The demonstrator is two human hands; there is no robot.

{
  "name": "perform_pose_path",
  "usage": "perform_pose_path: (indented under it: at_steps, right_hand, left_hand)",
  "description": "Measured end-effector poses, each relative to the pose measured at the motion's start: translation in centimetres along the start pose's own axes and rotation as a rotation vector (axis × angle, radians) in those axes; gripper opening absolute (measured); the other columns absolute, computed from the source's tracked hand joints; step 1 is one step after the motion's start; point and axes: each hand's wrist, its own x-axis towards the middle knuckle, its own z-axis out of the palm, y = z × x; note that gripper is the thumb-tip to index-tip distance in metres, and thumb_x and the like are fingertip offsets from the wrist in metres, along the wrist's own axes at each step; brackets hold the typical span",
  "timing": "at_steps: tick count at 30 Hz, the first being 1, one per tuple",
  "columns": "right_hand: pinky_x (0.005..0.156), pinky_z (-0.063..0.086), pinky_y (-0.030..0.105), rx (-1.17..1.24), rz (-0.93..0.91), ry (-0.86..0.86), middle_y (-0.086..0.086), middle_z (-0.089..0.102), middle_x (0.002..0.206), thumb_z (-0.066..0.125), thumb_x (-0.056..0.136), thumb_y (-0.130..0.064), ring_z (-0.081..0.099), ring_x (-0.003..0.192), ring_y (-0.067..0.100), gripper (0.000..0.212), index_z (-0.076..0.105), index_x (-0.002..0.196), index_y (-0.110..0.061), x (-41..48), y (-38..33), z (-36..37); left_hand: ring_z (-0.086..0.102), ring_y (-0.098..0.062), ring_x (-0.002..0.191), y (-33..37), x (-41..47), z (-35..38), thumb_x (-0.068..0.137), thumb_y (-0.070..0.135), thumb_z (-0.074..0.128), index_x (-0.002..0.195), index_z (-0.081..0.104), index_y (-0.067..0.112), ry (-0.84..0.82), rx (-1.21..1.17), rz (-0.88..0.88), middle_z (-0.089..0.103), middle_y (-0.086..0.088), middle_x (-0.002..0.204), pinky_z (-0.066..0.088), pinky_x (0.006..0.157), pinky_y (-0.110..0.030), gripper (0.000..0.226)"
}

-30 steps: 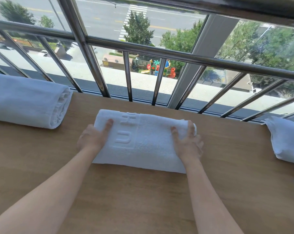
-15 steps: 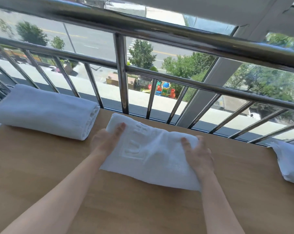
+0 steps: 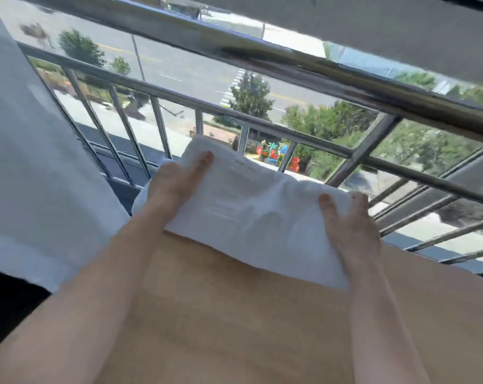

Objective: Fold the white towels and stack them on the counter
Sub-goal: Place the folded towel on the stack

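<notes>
The wooden tabletop [image 3: 234,322] fills the bottom, with a white curtain [image 3: 27,162] on the left and a shiny metal railing [image 3: 290,67] behind. A folded white towel [image 3: 248,209] sits at the far edge of the tabletop, between both hands. The left hand [image 3: 176,187] grips its left end, thumb on top. The right hand [image 3: 348,228] grips its right end the same way. The picture is blurry.

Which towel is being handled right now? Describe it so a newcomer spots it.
Below the steel railing lies the wooden counter. Above its far edge, the left hand and right hand grip the folded white towel by its ends. Unlike the plain white curtain at left, it bears embossed marks.
</notes>
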Motion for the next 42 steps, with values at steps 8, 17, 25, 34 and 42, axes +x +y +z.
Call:
perform_pose_path:
  at_steps: [8, 17, 25, 34, 42]
  right_hand:
    - [0.098, 0.039, 0.043, 0.051, -0.023, -0.041, 0.02, 0.054, 0.126, 0.05, 0.09, -0.066, 0.047, 0.122, 0.037, 0.062, 0.039, 0.135, -0.025, 2.9, -7.3, 11.4]
    - [0.09, 0.039, 0.043, 0.041, 0.085, -0.076, 0.016, 0.054, 0.128, 0.04, 0.088, -0.076, 0.051, 0.118, 0.035, 0.063, 0.042, 0.133, -0.033, 4.7, -4.4, 16.1]
    - [0.083, 0.034, 0.039, 0.017, 0.092, -0.05, 0.013, 0.054, 0.122, 0.034, 0.094, -0.071, 0.052, 0.113, 0.034, 0.047, 0.042, 0.126, -0.037, 4.4, -4.2, 16.2]
    - [0.113, 0.014, 0.054, -0.422, -0.268, 0.098, 0.004, 0.017, 0.16, 0.026, 0.095, -0.061, 0.023, 0.142, 0.031, 0.057, 0.031, 0.148, -0.039, 1.5, -9.4, 16.2]
    - [0.124, 0.002, 0.041, -0.407, -0.404, -0.125, -0.006, 0.015, 0.165, 0.02, 0.102, -0.052, 0.01, 0.152, 0.019, 0.056, 0.024, 0.155, -0.036, -1.2, -9.6, 18.9]
  left_hand:
    - [0.053, -0.026, 0.078, -5.9, 11.6, -4.2, 0.062, 0.1, 0.038, 0.109, 0.064, 0.008, -0.01, 0.031, -0.066, 0.057, -0.004, 0.089, 0.035, 0.058, -0.033, 0.106]
    - [0.06, -0.034, 0.095, -9.0, 14.1, -0.2, 0.054, 0.108, 0.019, 0.112, 0.065, 0.002, -0.147, 0.243, -0.117, 0.067, -0.02, 0.114, 0.038, 0.074, -0.039, 0.129]
    - [0.061, -0.036, 0.099, -9.5, 13.9, -0.4, 0.061, 0.104, 0.027, 0.119, 0.061, 0.003, -0.149, 0.193, -0.092, 0.065, -0.017, 0.113, 0.045, 0.08, -0.043, 0.121]
    - [0.021, -0.028, 0.15, -6.2, 10.1, 0.6, 0.097, 0.063, 0.033, 0.151, 0.037, 0.021, 0.024, 0.377, 0.572, 0.028, -0.007, 0.162, 0.016, 0.12, -0.047, 0.068]
    - [0.002, -0.015, 0.154, -5.1, 7.3, 4.3, 0.101, 0.046, 0.014, 0.159, 0.017, 0.032, -0.266, 0.623, 0.752, 0.01, 0.005, 0.168, 0.003, 0.124, -0.037, 0.06]
